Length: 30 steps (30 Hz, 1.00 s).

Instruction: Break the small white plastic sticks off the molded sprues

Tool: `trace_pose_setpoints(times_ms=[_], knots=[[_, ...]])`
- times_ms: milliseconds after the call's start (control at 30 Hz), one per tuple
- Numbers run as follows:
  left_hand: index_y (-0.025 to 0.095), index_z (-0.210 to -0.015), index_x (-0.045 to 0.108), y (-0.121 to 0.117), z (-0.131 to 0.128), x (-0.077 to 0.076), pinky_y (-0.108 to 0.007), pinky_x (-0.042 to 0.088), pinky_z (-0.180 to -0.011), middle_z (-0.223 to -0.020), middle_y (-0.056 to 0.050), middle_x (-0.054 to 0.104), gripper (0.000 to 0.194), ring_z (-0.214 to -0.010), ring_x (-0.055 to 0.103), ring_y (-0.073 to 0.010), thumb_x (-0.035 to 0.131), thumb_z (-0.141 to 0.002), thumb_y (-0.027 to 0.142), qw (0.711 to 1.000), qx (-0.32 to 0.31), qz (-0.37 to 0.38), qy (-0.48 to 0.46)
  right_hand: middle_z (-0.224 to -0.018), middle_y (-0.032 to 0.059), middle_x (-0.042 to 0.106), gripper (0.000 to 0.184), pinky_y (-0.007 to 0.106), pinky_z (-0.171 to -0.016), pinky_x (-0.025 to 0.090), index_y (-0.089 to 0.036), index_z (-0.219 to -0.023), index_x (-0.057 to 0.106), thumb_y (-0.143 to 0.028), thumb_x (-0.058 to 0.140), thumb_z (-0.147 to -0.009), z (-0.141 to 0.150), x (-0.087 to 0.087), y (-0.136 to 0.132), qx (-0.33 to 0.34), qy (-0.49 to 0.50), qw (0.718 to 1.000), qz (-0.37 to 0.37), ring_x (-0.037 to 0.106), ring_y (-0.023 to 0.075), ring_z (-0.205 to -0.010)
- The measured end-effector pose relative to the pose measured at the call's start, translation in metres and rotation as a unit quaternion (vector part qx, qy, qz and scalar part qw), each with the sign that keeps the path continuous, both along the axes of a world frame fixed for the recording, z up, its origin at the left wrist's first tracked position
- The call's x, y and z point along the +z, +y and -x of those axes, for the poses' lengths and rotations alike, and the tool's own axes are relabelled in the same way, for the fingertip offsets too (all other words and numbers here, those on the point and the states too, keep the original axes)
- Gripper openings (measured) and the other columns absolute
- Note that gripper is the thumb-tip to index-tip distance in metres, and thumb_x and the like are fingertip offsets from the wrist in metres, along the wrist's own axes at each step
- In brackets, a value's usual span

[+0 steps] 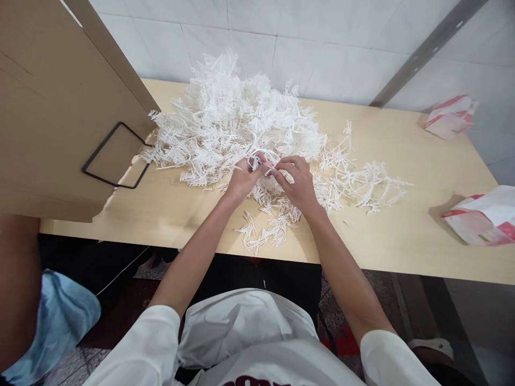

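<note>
A heap of white branched plastic pieces, like moulded sprues with many thin prongs, covers the table against the wall. At the heap's front edge my left hand is closed on one white branched plastic piece, which curves up above the fingers. The fingertips of my right hand pinch at the same piece, close against the left fingers. Exactly what lies between the right fingertips is too small to make out. Short loose white sticks lie scattered below and between my hands.
Bare, curved white runners lie right of the heap. A cardboard box stands at the left beside a black wire frame. Two red-and-white paper bags, one near and one far, sit at the right. Another person's arm shows at lower left.
</note>
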State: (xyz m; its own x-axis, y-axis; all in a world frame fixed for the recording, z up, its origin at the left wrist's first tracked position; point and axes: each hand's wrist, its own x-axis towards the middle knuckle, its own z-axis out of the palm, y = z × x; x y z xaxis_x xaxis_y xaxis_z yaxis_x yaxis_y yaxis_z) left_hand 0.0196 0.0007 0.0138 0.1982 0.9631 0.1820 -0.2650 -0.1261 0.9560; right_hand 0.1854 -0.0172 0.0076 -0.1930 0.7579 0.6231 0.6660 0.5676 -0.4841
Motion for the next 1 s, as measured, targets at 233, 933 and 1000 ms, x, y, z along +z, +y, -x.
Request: trace_pose_setpoints(times_ms=[233,933,1000], knots=[[0.022,-0.084,0.046,-0.005,-0.002,0.002,-0.024,0.046,-0.062,-0.082,0.003,0.056,0.049,-0.067,0.054,-0.0087,0.084,-0.064,0.045,1.000,-0.006,0.011,0.010,-0.106,0.0068,0.057,0.023,0.040,-0.093,0.043,-0.024,-0.084,0.055,-0.040,0.044,-0.097,0.005,0.003,-0.003,0.059,0.061,0.994,0.075,0.055,0.0197,-0.102],[0.021,-0.088,0.048,-0.006,-0.001,0.006,-0.025,0.052,-0.058,-0.080,0.004,0.055,0.042,-0.066,0.059,-0.0083,0.084,-0.068,0.028,0.997,-0.011,0.023,-0.078,-0.116,0.0096,0.063,0.020,0.037,-0.092,0.045,-0.025,-0.111,0.061,-0.031,0.052,-0.095,0.006,0.010,-0.009,-0.024,0.114,0.993,0.015,0.057,0.0201,-0.110],[0.020,-0.090,0.048,-0.005,0.000,0.007,-0.024,0.053,-0.058,-0.083,0.004,0.054,0.043,-0.066,0.057,-0.0070,0.084,-0.067,0.027,0.996,-0.005,0.024,-0.082,-0.110,0.0110,0.066,0.018,0.038,-0.096,0.044,-0.022,-0.108,0.063,-0.029,0.055,-0.094,0.009,0.011,-0.012,0.018,0.050,0.998,-0.018,0.058,0.0206,-0.108]])
